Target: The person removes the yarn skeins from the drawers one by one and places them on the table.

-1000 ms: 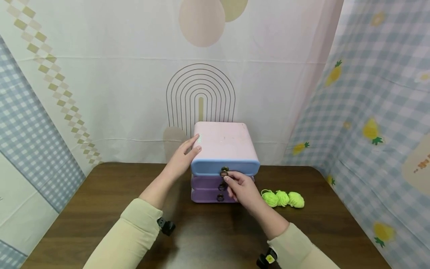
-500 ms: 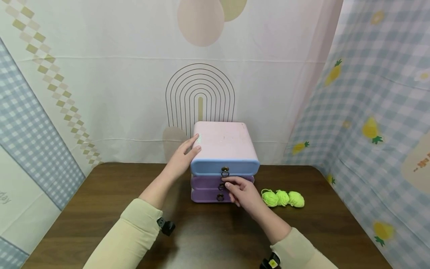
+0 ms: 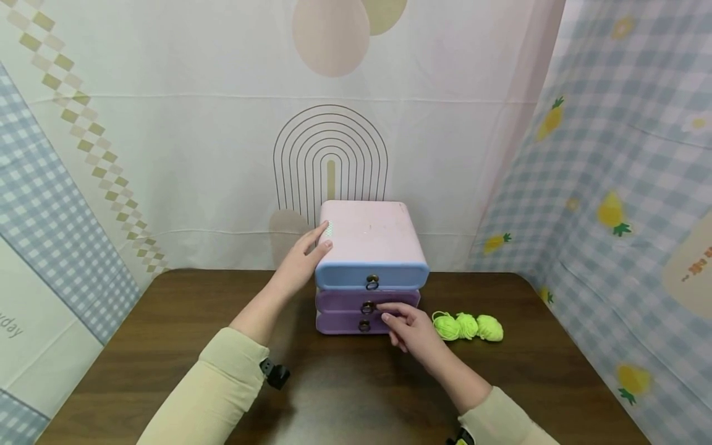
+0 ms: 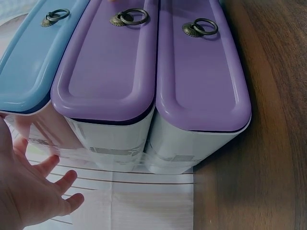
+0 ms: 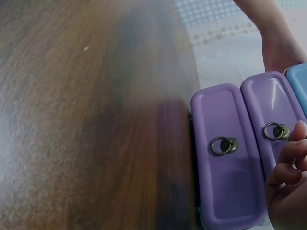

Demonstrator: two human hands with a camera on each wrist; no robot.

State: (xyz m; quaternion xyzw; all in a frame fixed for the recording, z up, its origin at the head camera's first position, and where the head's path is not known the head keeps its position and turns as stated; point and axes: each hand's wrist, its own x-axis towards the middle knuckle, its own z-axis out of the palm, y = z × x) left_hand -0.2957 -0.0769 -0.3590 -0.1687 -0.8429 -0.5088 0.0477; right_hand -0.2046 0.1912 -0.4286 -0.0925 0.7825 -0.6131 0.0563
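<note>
A small three-drawer cabinet with a pink top stands upright on the table. Its upper drawer front is blue; the middle drawer and bottom drawer are purple. Each front carries a bronze ring pull. My left hand rests against the cabinet's upper left side, thumb and fingers at the top edge; the left wrist view shows those fingers spread. Loosely bent, my right hand is at the middle drawer, fingertips beside its ring pull, holding nothing. The ring hangs free in the right wrist view.
Several bright green yarn balls lie in a row right of the cabinet, close to my right hand. The brown wooden table ends at a patterned cloth behind the cabinet. Checked cloth hangs along the right.
My right hand has let go of the blue drawer's ring pull and moved down to the middle purple drawer's ring. The left hand has stayed on the cabinet.
</note>
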